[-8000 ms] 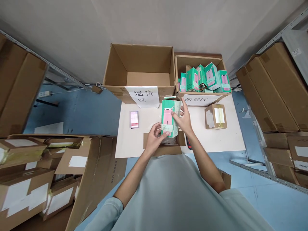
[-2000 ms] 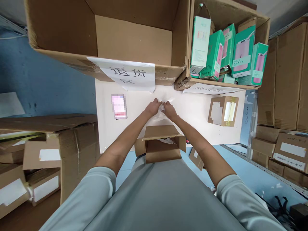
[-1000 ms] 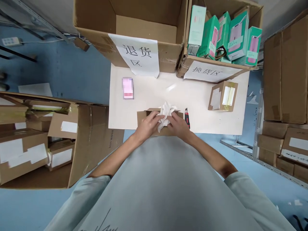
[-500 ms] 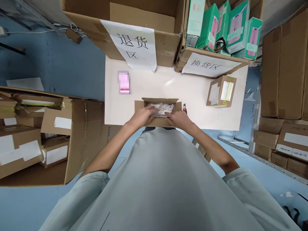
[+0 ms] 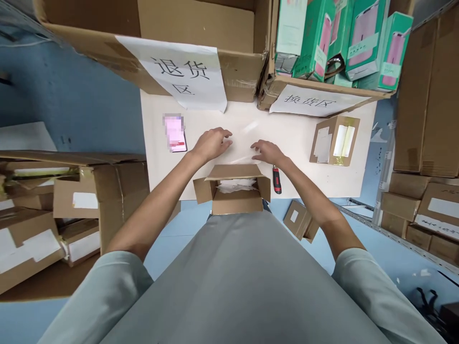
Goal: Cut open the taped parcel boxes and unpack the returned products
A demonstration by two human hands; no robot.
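Note:
An opened cardboard box [image 5: 236, 205] stands at the table's near edge, against my body, its flaps spread. White crumpled packing material [image 5: 237, 185] shows inside it; whatever lies below is hidden. My left hand [image 5: 213, 143] hovers over the table just beyond the box, fingers apart and holding nothing. Level with it on the other side, my right hand [image 5: 267, 151] is also open, its fingers slightly curled and nothing in them. A red and black box cutter [image 5: 277, 180] lies right of the box, just below my right hand.
A phone [image 5: 175, 134] with a blurred pink screen lies at left on the white table [image 5: 161, 167]. A taped carton [image 5: 335, 141] stands at right. Two big labelled boxes line the back, the right one holding green product boxes [image 5: 362, 40]. A large bin of parcels [image 5: 122, 196] is at left.
Both hands have left the packing material and moved forward beyond the box. The box now appears closer to my body, with its far flap raised.

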